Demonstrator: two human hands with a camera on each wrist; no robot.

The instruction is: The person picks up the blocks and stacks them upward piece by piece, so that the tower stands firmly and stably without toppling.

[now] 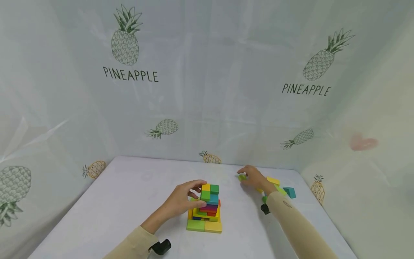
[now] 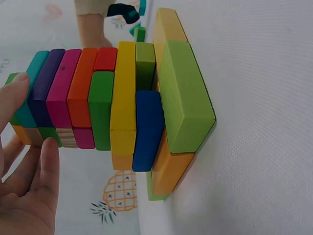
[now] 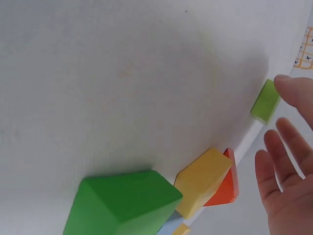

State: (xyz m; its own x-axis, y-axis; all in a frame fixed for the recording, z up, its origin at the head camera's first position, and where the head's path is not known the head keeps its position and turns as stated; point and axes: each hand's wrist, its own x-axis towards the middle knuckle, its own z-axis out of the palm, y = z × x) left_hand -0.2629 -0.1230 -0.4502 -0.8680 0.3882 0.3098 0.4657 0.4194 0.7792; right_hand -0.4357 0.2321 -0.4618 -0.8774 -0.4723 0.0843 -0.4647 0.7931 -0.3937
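Note:
A tower of colored wooden blocks (image 1: 211,208) stands on the table, with a yellow and green top and wider yellow, orange and lime layers at its base. My left hand (image 1: 184,198) curls round its upper part. The thumb lies against the teal block (image 2: 36,90), while other fingers touch the opposite side. Farther right, my right hand (image 1: 253,177) pinches a small lime green block (image 3: 265,102) at the thumb. The index finger's contact is partly hidden in the right wrist view. Below that hand are a green block (image 3: 122,203) and a yellow block (image 3: 203,178).
Loose blocks lie right of my right forearm, including a teal block (image 1: 290,192) and a yellow block (image 1: 273,180). A red block (image 3: 225,183) sits by the yellow one. Behind the white table (image 1: 129,190) hangs a pineapple-print curtain (image 1: 207,90).

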